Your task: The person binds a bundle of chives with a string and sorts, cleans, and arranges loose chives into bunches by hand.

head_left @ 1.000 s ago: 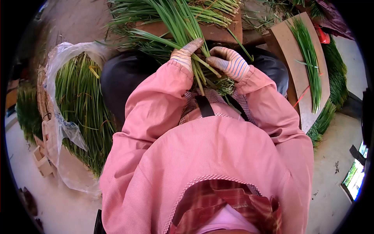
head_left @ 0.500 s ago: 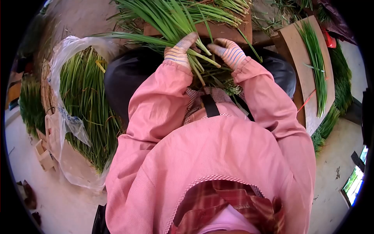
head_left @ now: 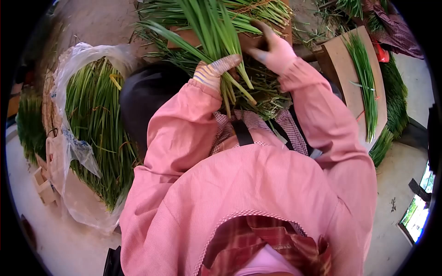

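Note:
My left hand [head_left: 214,71], in a striped glove with dark fingertips, is wrapped around a bunch of long green leafy stalks [head_left: 212,34]. Their pale cut ends point down toward my lap, and the leaves fan upward. My right hand [head_left: 278,51], also gloved and slightly blurred, is held apart from the bunch on its right side, thumb and fingers spread with nothing visible between them. Beyond both hands, more green stalks [head_left: 264,14] lie across a brown board [head_left: 286,34]. Loose trimmings [head_left: 269,99] are gathered on my lap below the hands.
At my left, a clear plastic bag [head_left: 69,101] surrounds a large heap of green leaves [head_left: 99,129]. On the right, a tied bundle [head_left: 367,92] rests on a slanted board [head_left: 350,69], with more bundles [head_left: 395,96] beyond it. Another person's checked sleeve [head_left: 391,30] shows at upper right.
My right hand has moved up and right, away from the stalks, and its fingers have spread. The bunch in my left hand now stands more upright.

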Available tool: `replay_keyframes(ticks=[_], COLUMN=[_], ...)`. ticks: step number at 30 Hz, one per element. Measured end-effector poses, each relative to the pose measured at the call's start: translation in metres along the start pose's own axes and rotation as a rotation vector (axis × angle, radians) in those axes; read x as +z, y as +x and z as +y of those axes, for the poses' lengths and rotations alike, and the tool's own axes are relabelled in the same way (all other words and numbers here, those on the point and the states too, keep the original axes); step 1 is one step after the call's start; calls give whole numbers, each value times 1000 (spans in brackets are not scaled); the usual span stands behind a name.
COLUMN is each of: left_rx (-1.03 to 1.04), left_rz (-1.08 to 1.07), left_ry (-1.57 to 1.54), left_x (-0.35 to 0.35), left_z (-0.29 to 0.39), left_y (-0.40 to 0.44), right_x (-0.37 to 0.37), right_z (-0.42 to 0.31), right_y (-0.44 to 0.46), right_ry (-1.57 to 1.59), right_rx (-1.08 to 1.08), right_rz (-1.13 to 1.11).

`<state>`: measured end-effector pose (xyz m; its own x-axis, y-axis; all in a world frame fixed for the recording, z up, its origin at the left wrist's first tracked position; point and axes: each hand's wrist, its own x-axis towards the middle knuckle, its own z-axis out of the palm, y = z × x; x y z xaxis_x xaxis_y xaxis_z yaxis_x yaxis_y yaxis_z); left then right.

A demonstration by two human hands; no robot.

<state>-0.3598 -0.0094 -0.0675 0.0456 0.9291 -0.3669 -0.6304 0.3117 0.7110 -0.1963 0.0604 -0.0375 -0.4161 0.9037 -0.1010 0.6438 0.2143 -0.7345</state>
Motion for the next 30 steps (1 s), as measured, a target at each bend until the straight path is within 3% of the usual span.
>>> replay_keyframes(ticks=[1, 3, 5, 7, 10, 11, 12, 13, 14, 15, 17, 19, 20, 21, 23, 25, 26, 27, 29, 30], left_rx=[13, 37, -36, 38, 157, 173, 194, 210, 126, 181, 89, 155, 192, 127, 174, 315, 305, 204, -241, -49], left_rz=[-56, -157, -190, -363, -204, -166, -107, -46, 12, 141, 260, 136, 76, 162, 147, 81, 127, 198, 245, 286], left_ry=[9, 25, 22, -202, -326, -379, -362, -347, -391, -373, -344, -244, -197, -138, -82, -35, 27, 17, -133, -98], left_x=[2, -5, -19, -19, -26, -29, -26, -24, -28, -26, -21, -33, -39, -22, -16, -14, -15, -15, -21, -19], left_z=[1, 4, 10, 21, 34, 32, 32, 31, 29, 21, 19, 3, -5, 7, -1, -8, -4, 0, 18, 8], left_y=[-4, 0, 2, 2, 0, 6, 10, 14, 23, 26, 30, 44, 50, 42, 51, 50, 42, 36, 43, 31], right_x=[3, 13, 21, -6, -43, -61, -78, -91, -100, -105, -105, -90, -69, -48, -12, 16, 28, 34, 20, 15], right_z=[-7, 2, 24, 30, 57, 99, 69, 79, 75, 71, 62, 38, 26, 11, -26, -18, -7, 5, 9, 13], right_y=[14, 52, 75, 90, 90, 99, 85, 78, 70, 58, 40, 20, 12, 8, 1, 3, 7, 9, 4, 0], right_ry=[-19, -219, -82, 115, 328, 352, 658, 585, 411, 286, 81, 355, 327, 302, 162, 240, 439, 607, 707, 723], right_rx=[66, -12, -100, 256, 289, 278, 469, 473, 479, 498, 370, 319, 304, 277, 29, 25, 146, 113, 412, 424], right_rz=[-88, -37, 225, 81, 396, 430, 454, 456, 400, 362, 315, 100, -19, -127, -228, -244, -199, -139, -66, -27])
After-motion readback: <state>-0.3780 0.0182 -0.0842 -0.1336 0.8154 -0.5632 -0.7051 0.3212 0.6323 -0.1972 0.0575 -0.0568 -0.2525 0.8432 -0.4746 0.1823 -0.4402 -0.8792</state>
